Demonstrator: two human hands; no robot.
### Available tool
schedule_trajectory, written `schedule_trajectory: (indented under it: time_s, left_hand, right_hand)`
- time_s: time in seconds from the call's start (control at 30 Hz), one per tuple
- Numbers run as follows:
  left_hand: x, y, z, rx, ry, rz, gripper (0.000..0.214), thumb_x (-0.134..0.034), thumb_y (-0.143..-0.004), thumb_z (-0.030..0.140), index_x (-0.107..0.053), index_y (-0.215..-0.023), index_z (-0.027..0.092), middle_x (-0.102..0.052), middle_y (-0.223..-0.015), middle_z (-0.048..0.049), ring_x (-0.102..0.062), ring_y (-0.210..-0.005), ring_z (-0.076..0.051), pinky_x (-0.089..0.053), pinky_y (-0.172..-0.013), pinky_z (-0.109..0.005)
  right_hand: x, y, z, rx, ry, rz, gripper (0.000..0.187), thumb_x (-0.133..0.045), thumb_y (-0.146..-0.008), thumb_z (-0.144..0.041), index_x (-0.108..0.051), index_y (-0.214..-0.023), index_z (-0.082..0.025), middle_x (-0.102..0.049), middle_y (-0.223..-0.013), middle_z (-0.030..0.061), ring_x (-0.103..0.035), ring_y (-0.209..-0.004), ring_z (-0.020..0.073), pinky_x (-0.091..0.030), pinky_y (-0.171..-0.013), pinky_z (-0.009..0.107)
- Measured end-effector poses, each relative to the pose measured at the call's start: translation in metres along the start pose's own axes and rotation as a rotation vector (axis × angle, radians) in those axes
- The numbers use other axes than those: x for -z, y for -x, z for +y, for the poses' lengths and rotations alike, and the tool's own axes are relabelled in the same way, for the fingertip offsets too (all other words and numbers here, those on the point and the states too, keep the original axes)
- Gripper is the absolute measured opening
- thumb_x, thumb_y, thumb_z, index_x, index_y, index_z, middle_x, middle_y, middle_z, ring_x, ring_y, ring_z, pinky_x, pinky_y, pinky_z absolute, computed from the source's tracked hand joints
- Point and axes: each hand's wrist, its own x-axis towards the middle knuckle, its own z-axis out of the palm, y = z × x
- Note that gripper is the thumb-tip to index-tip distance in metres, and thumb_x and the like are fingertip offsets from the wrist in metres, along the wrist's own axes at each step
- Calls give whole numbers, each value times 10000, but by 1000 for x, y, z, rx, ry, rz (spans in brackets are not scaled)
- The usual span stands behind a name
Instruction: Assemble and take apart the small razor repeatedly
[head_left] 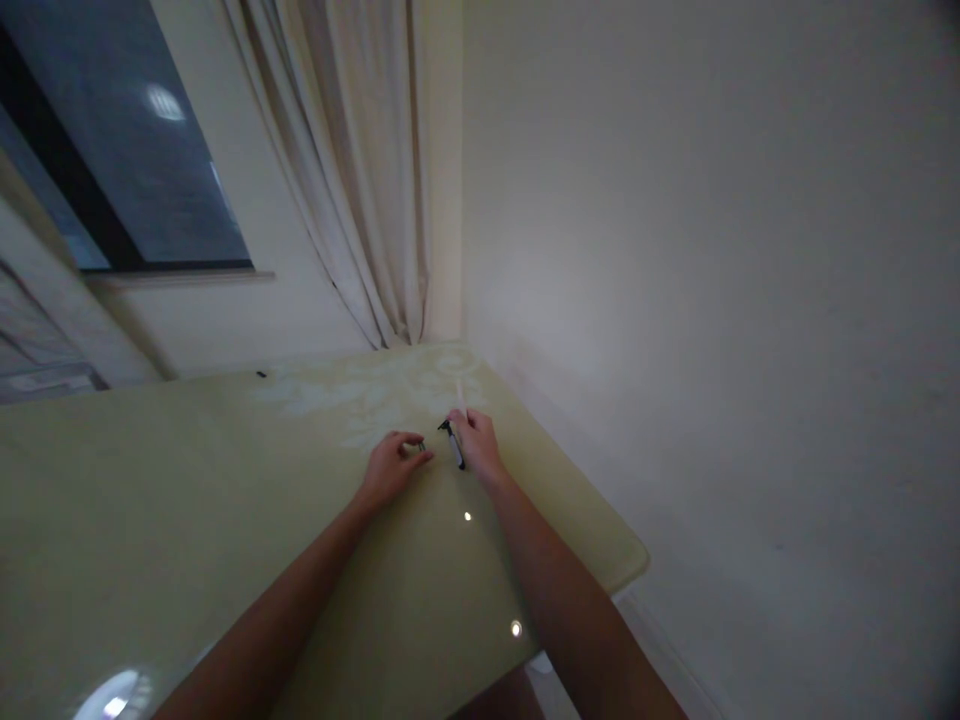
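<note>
My right hand (pixel 477 440) is closed on a small black-and-grey tool (pixel 455 450), which hangs slantwise from the fingertips. Its black upper end juts to the left; the exact kind is too small to make out. Just left of it, my left hand (pixel 393 466) pinches a small thin dark piece (pixel 421 446) between thumb and fingers. A narrow gap separates the tool from that piece. Both hands are low over the far right part of the pale green table (pixel 225 500).
A small black object (pixel 261 374) lies near the table's far edge. Beyond it are a window (pixel 180 150) and a long curtain (pixel 367 170). A bare wall (pixel 712 300) runs along the right side. The table's rounded corner (pixel 641 560) is at the near right.
</note>
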Motion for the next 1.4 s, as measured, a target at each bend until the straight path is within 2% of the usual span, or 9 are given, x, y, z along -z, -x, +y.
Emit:
schedule_trajectory:
  time_s: [0.07,0.13,0.3,0.43,0.7,0.83,1.07,1.27,1.4]
  left_hand:
    - [16,18,-12,-35,124,2,401,-728,-799,479,-764,-1079,194,-745,-995,-79,-671,-777,-205,-551,-765,-342]
    - [33,40,-26,-41,242,31,424,-749,-781,523,-764,-1064,207,-751,-1001,-66,-662,-774,-197,-556,-763,-339]
    - [62,82,-34,-74,179,242,412,-817,-755,530,-762,-1040,238,-738,-950,-46,-590,-728,-190,-514,-711,-322]
    - [62,85,-19,-161,137,372,414,-808,-792,523,-747,-1077,229,-718,-964,-58,-568,-729,-190,-508,-717,-321]
    - [55,85,-17,-292,127,416,400,-783,-832,537,-733,-1074,223,-711,-959,-53,-578,-734,-176,-509,-682,-300]
    - [60,84,-13,-302,173,361,347,-774,-854,488,-720,-1063,216,-690,-915,-32,-556,-700,-154,-495,-674,-285]
    - [63,80,-17,-217,294,89,232,-751,-861,439,-720,-856,208,-640,-711,18,-546,-630,-132,-455,-618,-249]
    - [59,79,-18,-230,434,61,434,-772,-836,404,-689,-1229,240,-681,-997,-23,-560,-665,-114,-485,-623,-249]
    - [60,80,-15,-270,444,3,343,-745,-863,343,-726,-1191,248,-639,-1041,-38,-577,-728,-123,-503,-662,-257]
  right_hand:
    - [-8,7,-5,-1,-20,-35,419,-554,-922,-544,-708,-845,-162,-430,-552,-50,-406,-527,122,-298,-505,241]
    - [-21,17,-10,-6,-60,-175,443,-542,-943,-550,-733,-898,-154,-422,-537,-60,-393,-498,111,-299,-497,236]
    - [-50,45,-20,-33,-131,-446,498,-586,-935,-613,-764,-925,-148,-410,-545,-65,-392,-487,94,-294,-487,230]
    - [-57,61,-28,-92,-217,-504,486,-653,-877,-626,-719,-815,-149,-390,-530,-73,-348,-479,87,-258,-472,237]
    - [-55,67,-39,-173,-302,-554,444,-767,-753,-582,-646,-738,-155,-376,-520,-87,-277,-476,71,-178,-473,255]
    - [-52,66,-38,-161,-308,-486,370,-754,-767,-510,-683,-779,-147,-408,-535,-80,-294,-486,72,-184,-480,253]
    - [-49,61,-34,-210,-239,-466,348,-766,-734,-492,-679,-748,-155,-385,-465,-98,-273,-443,71,-170,-461,250]
    - [-46,65,-41,-170,-246,-576,344,-781,-748,-482,-715,-791,-147,-419,-505,-88,-302,-461,69,-188,-471,250]
    - [-47,65,-41,-137,-214,-626,405,-802,-751,-532,-731,-820,-139,-436,-540,-75,-325,-486,76,-213,-487,249]
